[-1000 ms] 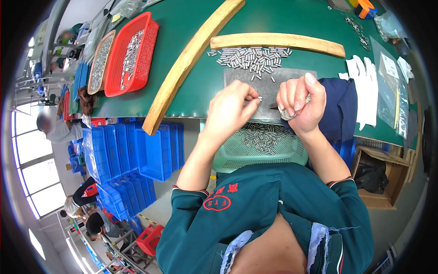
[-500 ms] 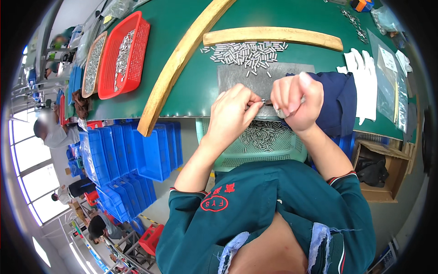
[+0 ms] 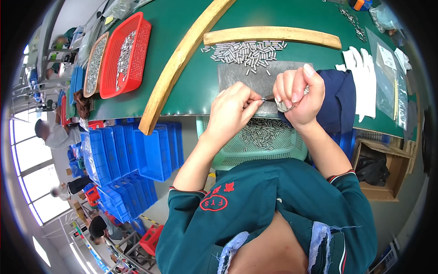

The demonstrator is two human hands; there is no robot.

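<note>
Head, held pin [image 3: 263, 99], crosswise (pointing right)

Red Latin letters inside a red oval outline [image 3: 213, 202] on my dark green polo shirt [image 3: 248, 201], left side of my chest. Chinese characters in the same red [image 3: 229, 187] just beside the oval, partly lost in the creases. White label [image 3: 387, 57] on the clear plastic bag [image 3: 386, 93] at the right of the table [image 3: 187, 84]: shows faint print, too small to read. Yellow patch [image 3: 108, 20] among the plastic bags at upper left: can't tell if it bears writing. Nothing else legible from where I sit.
</note>
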